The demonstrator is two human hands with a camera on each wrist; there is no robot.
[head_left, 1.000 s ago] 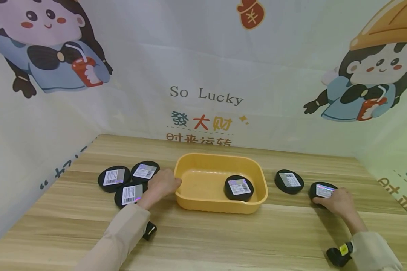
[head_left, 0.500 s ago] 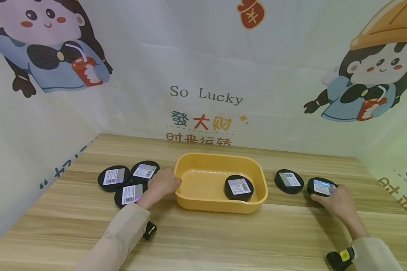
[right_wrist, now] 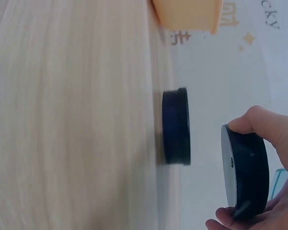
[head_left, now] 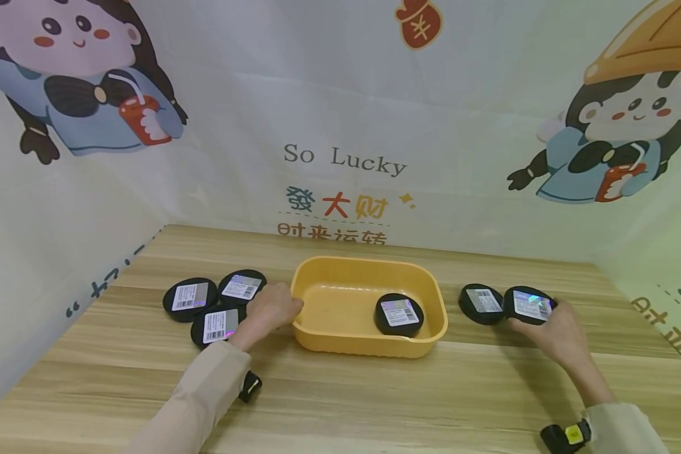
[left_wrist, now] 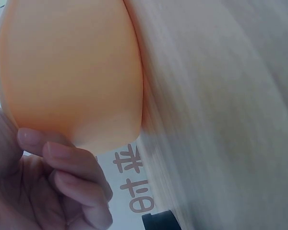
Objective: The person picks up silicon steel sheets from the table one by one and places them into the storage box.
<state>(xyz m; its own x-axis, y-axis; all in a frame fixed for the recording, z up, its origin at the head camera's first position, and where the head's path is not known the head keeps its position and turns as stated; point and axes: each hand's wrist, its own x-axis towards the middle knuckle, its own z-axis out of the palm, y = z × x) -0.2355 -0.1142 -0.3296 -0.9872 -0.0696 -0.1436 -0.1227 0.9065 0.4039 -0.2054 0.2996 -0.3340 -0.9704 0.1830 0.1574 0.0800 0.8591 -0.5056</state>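
A yellow plastic bin (head_left: 340, 345) stands mid-table with one round black tin (head_left: 399, 315) inside, its white label facing up. My left hand (head_left: 275, 305) grips the bin's left rim; the left wrist view shows its fingers curled beside the bin wall (left_wrist: 77, 72). My right hand (head_left: 558, 334) holds another round black tin (head_left: 529, 305) by its edges, thumb on one side and fingers on the other. In the right wrist view this held tin (right_wrist: 249, 172) is off the table. Beside it, a third labelled tin (head_left: 481, 304) lies on the tabletop.
Left of the bin, three more labelled black tins lie close together: one at far left (head_left: 190, 299), one behind (head_left: 242, 287) and one in front (head_left: 212, 325), partly behind the left arm. A printed cloth (head_left: 340, 94) surrounds the wooden table (head_left: 374, 403).
My right hand has raised the tin from the table and moved it left, close to the tin beside it. The left hand and the bin have stayed put.
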